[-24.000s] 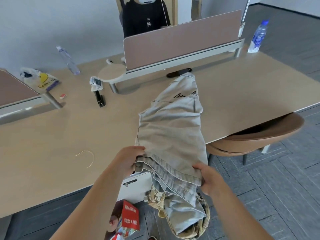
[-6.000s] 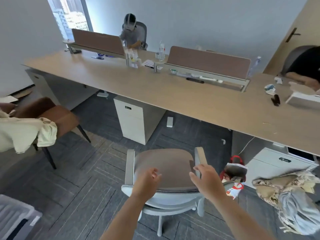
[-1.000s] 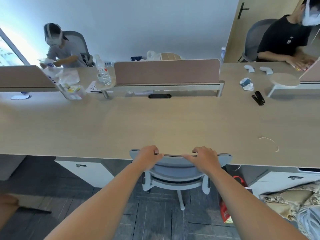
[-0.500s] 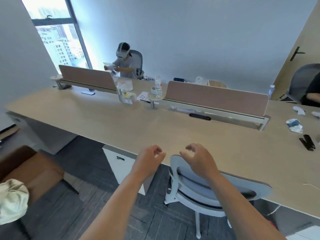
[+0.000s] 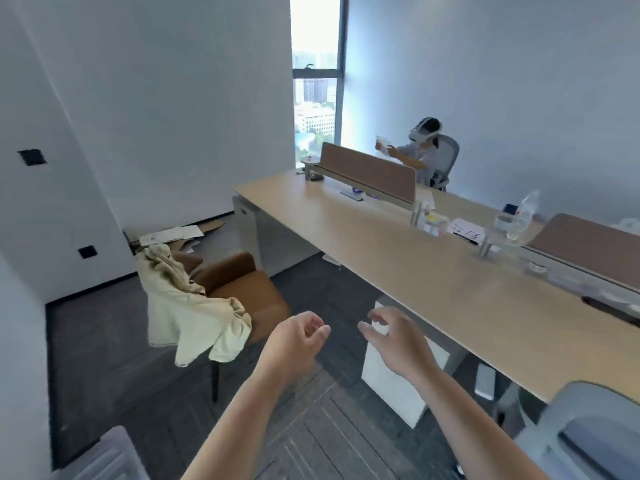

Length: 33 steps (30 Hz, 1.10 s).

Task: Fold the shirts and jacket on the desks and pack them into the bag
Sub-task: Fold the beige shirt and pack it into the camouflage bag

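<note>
Hovering in mid-air over the dark floor, the left hand [image 5: 298,344] and the right hand [image 5: 398,341] are grasping nothing. The left fingers are curling loosely and the right fingers are spreading half bent, so both grips are released. A cream garment [image 5: 187,306] is hanging crumpled over the back and seat of a brown chair [image 5: 249,289] at ten o'clock from the hands, well apart from them; whether it is a shirt or the jacket is not showing. A long desk [image 5: 450,289] is running from twelve o'clock down to four o'clock, with a white cabinet [image 5: 391,386] standing under it just beyond the right hand. A grey chair [image 5: 581,434] is sitting at five o'clock. At one o'clock, a person wearing a headset [image 5: 420,150] is sitting behind a brown divider [image 5: 367,171].
</note>
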Motion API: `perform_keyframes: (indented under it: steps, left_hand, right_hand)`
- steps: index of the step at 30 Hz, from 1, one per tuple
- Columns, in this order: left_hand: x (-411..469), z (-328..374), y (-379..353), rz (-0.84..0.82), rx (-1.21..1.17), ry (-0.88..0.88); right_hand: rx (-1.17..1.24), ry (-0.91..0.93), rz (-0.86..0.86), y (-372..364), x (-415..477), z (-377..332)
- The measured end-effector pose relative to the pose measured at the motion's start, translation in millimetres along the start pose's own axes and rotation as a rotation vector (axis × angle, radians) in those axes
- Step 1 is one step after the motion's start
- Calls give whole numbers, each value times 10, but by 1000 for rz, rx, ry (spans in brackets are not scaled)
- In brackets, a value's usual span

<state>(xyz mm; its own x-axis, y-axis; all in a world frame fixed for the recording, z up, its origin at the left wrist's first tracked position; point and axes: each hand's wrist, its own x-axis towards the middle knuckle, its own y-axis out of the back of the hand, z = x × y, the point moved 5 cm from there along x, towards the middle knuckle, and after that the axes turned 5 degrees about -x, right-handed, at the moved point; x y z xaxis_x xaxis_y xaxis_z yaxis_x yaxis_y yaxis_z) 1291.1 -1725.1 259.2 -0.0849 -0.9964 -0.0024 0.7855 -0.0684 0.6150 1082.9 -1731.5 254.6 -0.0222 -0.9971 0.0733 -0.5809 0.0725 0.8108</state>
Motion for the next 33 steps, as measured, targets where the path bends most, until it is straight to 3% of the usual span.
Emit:
perform_keyframes:
  steps: [7, 14, 27, 33]
  left_hand:
    - [-244, -925, 1302, 143, -33, 94]
    - [21, -1371, 1985, 230, -42, 129]
    - [1976, -2068, 2905, 287, 212, 216]
    - [2530, -2565, 3342, 322, 225, 328]
  right_hand:
    - [-21, 172, -138, -953, 270, -1372]
    - [1, 276, -181, -1507, 818, -2039]
    - [119, 377, -268, -2544, 3105, -2813]
    - [120, 451, -361, -2965, 3898, -3309]
